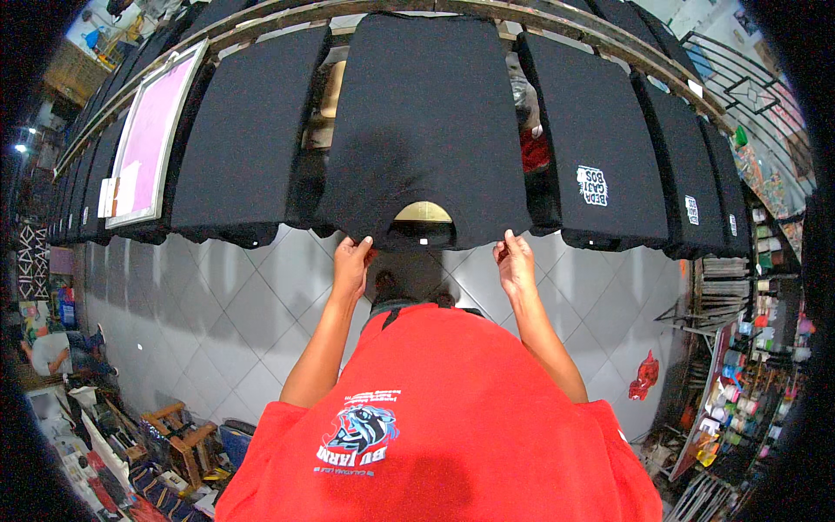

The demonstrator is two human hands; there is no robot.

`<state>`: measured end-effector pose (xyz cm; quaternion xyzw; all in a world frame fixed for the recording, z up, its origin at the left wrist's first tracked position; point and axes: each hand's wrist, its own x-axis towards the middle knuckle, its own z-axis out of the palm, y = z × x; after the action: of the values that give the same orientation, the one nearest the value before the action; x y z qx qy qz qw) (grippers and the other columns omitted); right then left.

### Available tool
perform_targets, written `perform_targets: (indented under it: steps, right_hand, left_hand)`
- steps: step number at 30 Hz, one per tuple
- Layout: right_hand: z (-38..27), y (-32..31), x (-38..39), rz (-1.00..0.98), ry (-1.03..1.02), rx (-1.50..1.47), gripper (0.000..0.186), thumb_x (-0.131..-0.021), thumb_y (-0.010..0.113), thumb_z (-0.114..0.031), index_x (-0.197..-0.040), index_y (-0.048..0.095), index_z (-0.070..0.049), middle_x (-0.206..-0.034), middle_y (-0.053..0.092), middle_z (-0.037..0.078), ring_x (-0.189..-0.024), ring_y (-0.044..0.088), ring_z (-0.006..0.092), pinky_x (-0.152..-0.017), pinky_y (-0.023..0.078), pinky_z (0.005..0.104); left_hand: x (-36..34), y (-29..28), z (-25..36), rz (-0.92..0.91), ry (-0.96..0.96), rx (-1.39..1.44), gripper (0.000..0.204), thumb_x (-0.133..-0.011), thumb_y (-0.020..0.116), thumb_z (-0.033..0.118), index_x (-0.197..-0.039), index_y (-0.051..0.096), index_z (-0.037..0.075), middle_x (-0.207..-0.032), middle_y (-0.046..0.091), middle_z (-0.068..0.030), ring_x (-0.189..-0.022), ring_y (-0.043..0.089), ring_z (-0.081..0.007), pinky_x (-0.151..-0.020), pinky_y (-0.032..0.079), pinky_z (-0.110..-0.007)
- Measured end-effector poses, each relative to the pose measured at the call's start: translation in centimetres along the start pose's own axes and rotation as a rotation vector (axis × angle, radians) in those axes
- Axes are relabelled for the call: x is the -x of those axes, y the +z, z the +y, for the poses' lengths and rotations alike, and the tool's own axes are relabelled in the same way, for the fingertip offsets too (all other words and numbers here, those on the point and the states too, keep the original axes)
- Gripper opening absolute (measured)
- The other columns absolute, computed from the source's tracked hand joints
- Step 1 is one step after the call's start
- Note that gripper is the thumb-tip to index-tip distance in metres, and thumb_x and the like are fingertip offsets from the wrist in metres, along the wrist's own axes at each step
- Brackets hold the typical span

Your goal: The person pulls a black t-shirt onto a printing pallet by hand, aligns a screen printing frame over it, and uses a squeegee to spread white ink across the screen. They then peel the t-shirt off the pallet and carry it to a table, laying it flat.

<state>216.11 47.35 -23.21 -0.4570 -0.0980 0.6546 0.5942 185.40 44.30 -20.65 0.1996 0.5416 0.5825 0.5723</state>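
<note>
A black T-shirt point(417, 104) lies stretched over the middle board, its collar opening at the near edge showing a pale board point(421, 211) and a small white label. My left hand point(352, 261) pinches the shirt's near edge left of the collar. My right hand point(513, 259) pinches the same edge on the right. To the left is another black shirt point(243, 139). The shirt point(609, 122) to the right carries a small white print.
A screen frame point(192, 61) with pink mesh leans across the left boards. A rail point(544, 17) runs behind. Paint containers point(757, 365) and racks stand at right. A person point(56, 355) is at lower left near wooden stools point(178, 444). Tiled floor point(217, 331) lies below.
</note>
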Motion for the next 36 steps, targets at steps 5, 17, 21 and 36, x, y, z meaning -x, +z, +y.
perform_targets:
  steps: [5, 17, 21, 36]
  right_hand:
    - [-0.5, -1.6, 3.2, 0.012, -0.002, 0.057, 0.023, -0.088, 0.062, -0.017, -0.073, 0.045, -0.013, -0.066, 0.050, -0.002, -0.060, 0.051, 0.0083, -0.058, 0.043, 0.0215]
    - [1.2, -4.6, 6.3, -0.005, 0.038, 0.180, 0.022, -0.088, 0.060, -0.014, -0.071, 0.046, -0.013, -0.067, 0.048, -0.003, -0.063, 0.050, 0.0090, -0.064, 0.043, 0.0249]
    - [2.3, -5.7, 6.8, 0.020, 0.055, 0.180, 0.023, -0.089, 0.059, -0.014, -0.071, 0.045, -0.013, -0.066, 0.048, -0.002, -0.062, 0.050, 0.0093, -0.063, 0.043, 0.0251]
    - [1.2, -7.7, 3.5, 0.251, -0.183, 0.620, 0.024, -0.085, 0.062, -0.026, -0.095, 0.060, -0.004, -0.083, 0.061, 0.003, -0.072, 0.056, 0.0124, -0.066, 0.044, 0.0254]
  left_hand:
    - [2.8, -2.1, -1.4, -0.058, 0.015, -0.035, 0.011, -0.086, 0.059, 0.007, -0.096, 0.055, 0.003, -0.093, 0.062, -0.0048, -0.075, 0.057, -0.0115, -0.071, 0.047, -0.027]
    - [5.3, -5.0, -2.1, -0.051, 0.021, -0.259, 0.022, -0.086, 0.057, 0.005, -0.107, 0.056, -0.001, -0.104, 0.062, -0.0069, -0.088, 0.058, -0.0122, -0.080, 0.045, -0.026]
    - [5.9, -5.7, -3.1, -0.024, -0.018, -0.237, 0.018, -0.086, 0.056, 0.005, -0.103, 0.057, -0.001, -0.096, 0.063, -0.0047, -0.081, 0.057, -0.0110, -0.074, 0.045, -0.026]
    - [3.8, -7.8, -3.0, 0.194, 0.257, -0.877, 0.027, -0.084, 0.062, 0.017, -0.104, 0.058, -0.001, -0.090, 0.063, -0.0106, -0.077, 0.058, -0.0164, -0.073, 0.046, -0.029]
